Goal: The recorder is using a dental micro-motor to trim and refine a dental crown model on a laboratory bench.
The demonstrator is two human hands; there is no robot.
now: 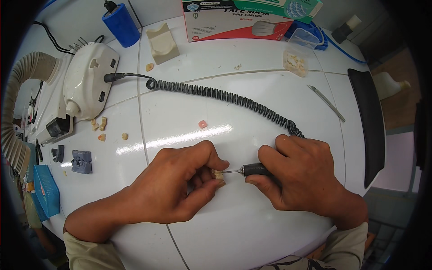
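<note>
Between the thumb and fingers of my left hand [184, 182] is a small cream-coloured dental piece [218, 174], mostly covered by the fingertips. My right hand [299, 173] grips a black rotary handpiece [256, 169] like a pen. Its thin metal bur [231, 171] points left and reaches the dental piece. A black coiled cord [225, 95] runs from behind my right hand to the white control box [90, 81] on the left. Just beyond my hands lies a small pink piece [203, 124] on the white tabletop [216, 229].
At left are several tooth-like pieces [103, 123], a grey dental model [82, 162], a blue basket [47, 191] and a ribbed hose [20, 85]. Farther back stand a blue cylinder [120, 25], a beige block [162, 43] and a face-mask box [238, 24]. A scalpel [326, 103] and plastic container [295, 63] lie right.
</note>
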